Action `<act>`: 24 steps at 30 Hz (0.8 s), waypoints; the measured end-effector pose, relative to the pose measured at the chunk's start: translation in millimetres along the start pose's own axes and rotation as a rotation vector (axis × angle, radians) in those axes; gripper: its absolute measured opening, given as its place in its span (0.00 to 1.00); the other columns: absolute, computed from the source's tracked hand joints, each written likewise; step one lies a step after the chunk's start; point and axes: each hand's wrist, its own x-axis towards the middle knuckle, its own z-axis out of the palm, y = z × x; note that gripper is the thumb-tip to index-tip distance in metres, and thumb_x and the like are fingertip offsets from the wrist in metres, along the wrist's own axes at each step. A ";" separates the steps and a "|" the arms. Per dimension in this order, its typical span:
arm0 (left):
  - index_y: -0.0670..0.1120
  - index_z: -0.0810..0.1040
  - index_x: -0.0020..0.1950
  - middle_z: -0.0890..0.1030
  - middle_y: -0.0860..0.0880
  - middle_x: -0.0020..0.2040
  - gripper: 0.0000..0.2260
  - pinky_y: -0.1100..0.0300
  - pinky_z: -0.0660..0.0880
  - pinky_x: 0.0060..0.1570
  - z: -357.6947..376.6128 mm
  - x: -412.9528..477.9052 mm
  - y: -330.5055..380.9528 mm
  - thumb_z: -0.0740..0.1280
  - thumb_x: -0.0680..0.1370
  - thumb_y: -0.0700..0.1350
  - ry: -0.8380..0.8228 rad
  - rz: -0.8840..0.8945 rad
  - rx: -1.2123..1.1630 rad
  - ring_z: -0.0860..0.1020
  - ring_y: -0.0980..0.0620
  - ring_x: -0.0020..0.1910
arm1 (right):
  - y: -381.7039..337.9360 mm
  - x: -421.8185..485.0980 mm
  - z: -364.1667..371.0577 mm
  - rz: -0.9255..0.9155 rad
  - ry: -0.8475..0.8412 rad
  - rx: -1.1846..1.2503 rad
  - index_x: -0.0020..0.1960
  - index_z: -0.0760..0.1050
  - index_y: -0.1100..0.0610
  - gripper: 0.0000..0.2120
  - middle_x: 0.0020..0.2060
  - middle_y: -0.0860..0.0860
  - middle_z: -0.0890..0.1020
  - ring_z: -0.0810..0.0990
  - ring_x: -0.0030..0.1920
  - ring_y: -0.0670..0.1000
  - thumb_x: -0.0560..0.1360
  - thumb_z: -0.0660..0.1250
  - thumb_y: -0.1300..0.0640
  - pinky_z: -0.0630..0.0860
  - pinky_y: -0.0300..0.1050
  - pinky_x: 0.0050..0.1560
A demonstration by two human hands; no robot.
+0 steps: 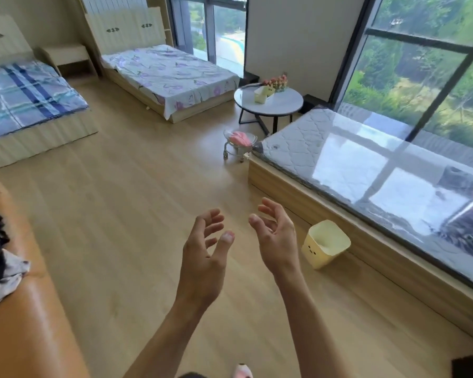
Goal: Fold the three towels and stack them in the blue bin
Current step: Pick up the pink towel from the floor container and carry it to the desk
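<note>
Both forearms are raised over the floor (126,203), palms turned toward each other; left hand (204,257) is spread wide with fingers curled, nothing held. Right hand (277,238) is likewise wide and empty, just beside the left, not touching it. Wood floor is seen across most of the view. Mattress (366,165), plastic-wrapped, is laid on a wooden platform along the window at right. Plaid bed (25,99) is set far left, floral bed (170,75) behind it toward the window. Orange sofa (30,323) is seen at lower left, with black-and-white cloth (0,271) piled on its arm; whether it is a towel cannot be told. Round table (281,105) is placed between the floral bed and the mattress, carrying flowers (276,83) and a yellow box (262,95). Yellow bin (325,244) is tipped on the floor, just beside the platform and near the right hand. Small wheeled stand (239,144) with something pink in a clear dish is parked by the mattress corner. Towels and blue bin are not identified in view.
</note>
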 end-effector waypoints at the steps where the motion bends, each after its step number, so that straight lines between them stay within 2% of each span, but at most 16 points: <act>1: 0.55 0.72 0.66 0.79 0.58 0.60 0.16 0.63 0.74 0.59 4.9 16.7 -1.0 0.65 0.78 0.50 0.005 -0.011 -0.005 0.77 0.61 0.61 | 0.6 18.0 1.3 0.015 -0.008 -0.002 0.71 0.72 0.51 0.22 0.60 0.47 0.80 0.82 0.56 0.43 0.78 0.70 0.53 0.79 0.40 0.56; 5: 0.53 0.73 0.66 0.79 0.58 0.59 0.14 0.65 0.74 0.57 21.2 91.1 -12.1 0.65 0.80 0.44 0.031 -0.050 -0.022 0.77 0.61 0.60 | 13.9 88.7 13.4 0.048 -0.057 -0.028 0.70 0.72 0.51 0.22 0.58 0.46 0.81 0.82 0.54 0.44 0.77 0.70 0.54 0.80 0.40 0.55; 11: 0.51 0.75 0.63 0.81 0.56 0.57 0.17 0.73 0.73 0.52 45.8 232.4 -40.0 0.65 0.75 0.49 0.044 -0.089 -0.089 0.79 0.63 0.56 | 39.1 220.9 52.9 0.080 -0.085 -0.069 0.70 0.72 0.52 0.22 0.57 0.46 0.81 0.82 0.53 0.41 0.77 0.70 0.54 0.78 0.33 0.49; 16: 0.51 0.75 0.64 0.80 0.53 0.56 0.13 0.73 0.73 0.51 64.6 374.3 -51.0 0.66 0.80 0.42 0.007 -0.111 -0.130 0.79 0.61 0.55 | 38.6 351.2 86.0 0.086 -0.094 -0.105 0.70 0.72 0.50 0.22 0.57 0.45 0.81 0.80 0.51 0.35 0.77 0.70 0.53 0.77 0.32 0.49; 20: 0.51 0.74 0.64 0.80 0.53 0.57 0.13 0.71 0.74 0.52 75.7 476.9 -42.3 0.65 0.80 0.43 -0.030 -0.094 -0.117 0.79 0.62 0.54 | 31.2 445.5 102.5 0.102 -0.043 -0.097 0.69 0.72 0.49 0.21 0.57 0.45 0.81 0.81 0.51 0.37 0.78 0.70 0.53 0.76 0.29 0.46; 24: 0.52 0.74 0.64 0.80 0.54 0.57 0.12 0.69 0.74 0.54 88.1 559.6 -39.8 0.65 0.81 0.43 -0.067 -0.099 -0.097 0.78 0.62 0.56 | 33.7 524.5 118.9 0.144 -0.016 -0.071 0.69 0.72 0.49 0.21 0.57 0.45 0.81 0.82 0.53 0.40 0.78 0.70 0.53 0.75 0.32 0.49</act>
